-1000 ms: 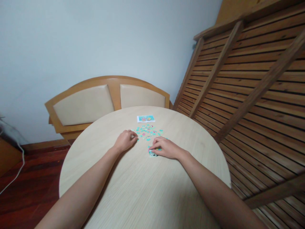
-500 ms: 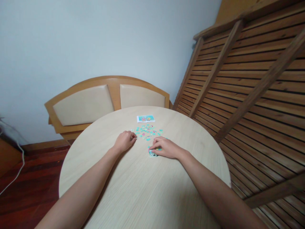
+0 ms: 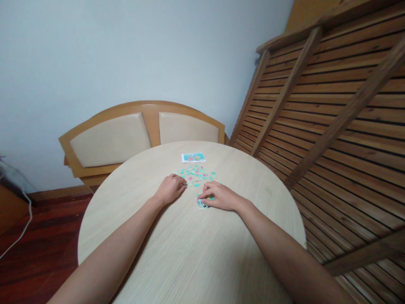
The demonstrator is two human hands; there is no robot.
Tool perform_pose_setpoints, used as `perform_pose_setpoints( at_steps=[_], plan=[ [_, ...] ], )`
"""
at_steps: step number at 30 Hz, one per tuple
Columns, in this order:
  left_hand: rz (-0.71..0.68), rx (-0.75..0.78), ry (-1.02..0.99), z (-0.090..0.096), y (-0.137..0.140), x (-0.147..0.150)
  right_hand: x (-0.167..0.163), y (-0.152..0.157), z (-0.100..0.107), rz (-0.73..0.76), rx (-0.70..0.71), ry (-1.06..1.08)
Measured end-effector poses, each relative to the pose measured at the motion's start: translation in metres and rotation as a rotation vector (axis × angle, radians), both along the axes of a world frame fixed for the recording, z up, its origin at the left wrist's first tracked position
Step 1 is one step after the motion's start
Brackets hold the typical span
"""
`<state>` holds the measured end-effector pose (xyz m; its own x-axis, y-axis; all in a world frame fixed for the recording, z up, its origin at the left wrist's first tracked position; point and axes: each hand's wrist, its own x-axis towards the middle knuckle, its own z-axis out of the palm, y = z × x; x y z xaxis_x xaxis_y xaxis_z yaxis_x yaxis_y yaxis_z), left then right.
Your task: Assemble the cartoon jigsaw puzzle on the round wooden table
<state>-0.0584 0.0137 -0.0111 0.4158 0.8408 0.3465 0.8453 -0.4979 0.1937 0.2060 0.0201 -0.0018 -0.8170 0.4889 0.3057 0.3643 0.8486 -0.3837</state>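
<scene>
Partly beneath the right grip [image 3: 219,196] lies the joined puzzle section [image 3: 201,205]

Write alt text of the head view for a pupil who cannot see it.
A person's right hand covers part of an assembled jigsaw section on a round wood-grain table, with the left hand beside loose jigsaw pieces. Beyond them lies a cartoon picture card.
</scene>
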Motion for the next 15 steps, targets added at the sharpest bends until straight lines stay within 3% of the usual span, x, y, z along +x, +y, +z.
perform_pose_setpoints(
  at_steps=[6,10,15],
  plan=[
    [0.055,-0.113,-0.062,0.004,-0.001,-0.002,0.0,0.001,0.0,0.003,-0.011,0.005],
    [0.073,-0.169,-0.118,0.003,0.005,-0.021,0.0,0.0,0.001,0.023,-0.016,0.024],
    [0.321,-0.076,-0.178,-0.007,0.017,-0.052,0.0,0.001,0.001,0.03,-0.024,0.037]
  ],
)
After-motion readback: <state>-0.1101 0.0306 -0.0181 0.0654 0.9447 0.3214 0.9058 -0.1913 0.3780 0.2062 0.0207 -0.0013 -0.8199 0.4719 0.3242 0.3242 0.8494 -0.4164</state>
